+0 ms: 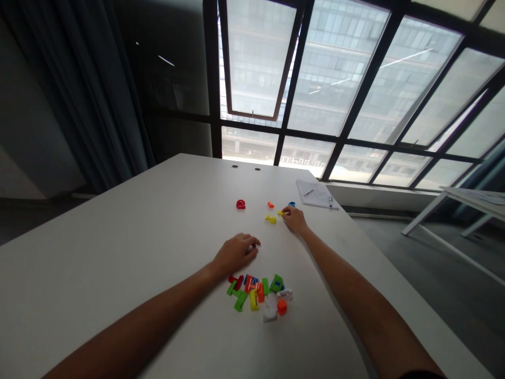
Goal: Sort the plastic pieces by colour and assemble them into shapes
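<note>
My right hand (294,218) is stretched forward, its fingertips pinched on a small yellow plastic piece (280,213). Just left of it lie other yellow pieces (271,219) on the white table. An orange piece (270,205) sits a little beyond them, and a blue piece (292,203) is right behind the right hand. Farther left is a red piece (240,204). My left hand (239,248) rests on the tabletop with its fingers loosely curled and apart, holding nothing that I can see. Nearer to me is a pile of coloured plastic pieces (253,299).
The white table (158,221) reaches toward the windows. Papers (315,193) with pens on them lie at its right edge. Two dark round discs (258,169) are set near the far edge. Another table (473,196) stands to the right, and a dark curtain (90,95) hangs at the left.
</note>
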The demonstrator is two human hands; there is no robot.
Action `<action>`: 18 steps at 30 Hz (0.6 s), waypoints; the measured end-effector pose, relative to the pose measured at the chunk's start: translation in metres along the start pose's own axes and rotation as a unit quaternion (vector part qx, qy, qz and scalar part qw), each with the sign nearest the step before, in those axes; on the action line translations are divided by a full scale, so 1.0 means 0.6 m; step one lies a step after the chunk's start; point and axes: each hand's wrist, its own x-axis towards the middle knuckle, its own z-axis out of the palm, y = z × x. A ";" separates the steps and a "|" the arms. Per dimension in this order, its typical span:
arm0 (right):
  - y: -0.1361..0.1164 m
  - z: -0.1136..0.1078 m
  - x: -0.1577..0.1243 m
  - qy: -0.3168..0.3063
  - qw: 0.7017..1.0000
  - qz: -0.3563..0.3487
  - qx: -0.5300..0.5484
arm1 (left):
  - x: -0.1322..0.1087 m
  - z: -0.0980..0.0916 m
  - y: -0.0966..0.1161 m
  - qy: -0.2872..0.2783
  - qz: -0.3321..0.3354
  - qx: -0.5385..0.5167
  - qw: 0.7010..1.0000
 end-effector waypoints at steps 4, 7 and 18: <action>0.001 0.013 0.029 -0.050 0.998 -0.020 -0.020 | 0.000 0.001 -0.003 -0.002 0.000 0.000 1.000; 0.002 0.019 0.046 -0.086 0.995 -0.036 -0.032 | 0.000 0.000 -0.002 -0.003 0.003 0.000 1.000; -0.021 0.023 0.080 -0.156 0.980 -0.107 -0.067 | 0.000 0.002 -0.003 -0.004 0.000 0.001 1.000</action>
